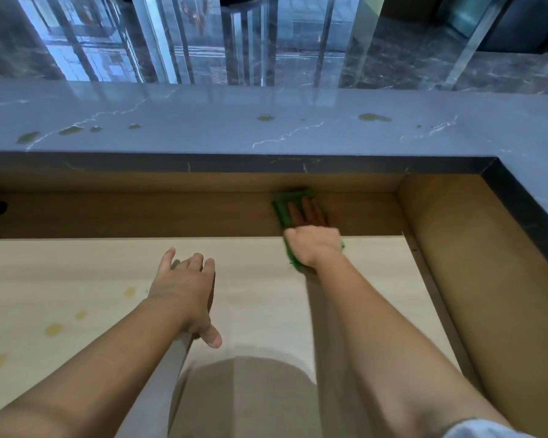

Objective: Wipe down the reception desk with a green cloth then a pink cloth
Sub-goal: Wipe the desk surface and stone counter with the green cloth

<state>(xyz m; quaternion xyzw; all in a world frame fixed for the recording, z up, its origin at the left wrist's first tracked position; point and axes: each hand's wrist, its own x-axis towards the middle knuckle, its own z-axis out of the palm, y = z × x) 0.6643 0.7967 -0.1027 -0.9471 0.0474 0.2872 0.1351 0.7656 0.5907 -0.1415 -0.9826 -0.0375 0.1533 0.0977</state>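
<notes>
Pressing the green cloth (281, 211) under straight fingers (309, 210), your right hand (312, 243) wipes the desk (76, 273); your left hand (184, 286) rests open. Next, sweep toward the stains (54, 328).

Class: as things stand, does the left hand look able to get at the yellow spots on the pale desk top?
Probably yes. The left hand is open and holds nothing, and the yellow spots lie bare on the pale desk top beside it, nothing between.

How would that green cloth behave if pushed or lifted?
Probably floppy: the green cloth lies flattened under the right hand. Likely light, since flat fingers alone press it. It should slide easily on the smooth desk.
</notes>
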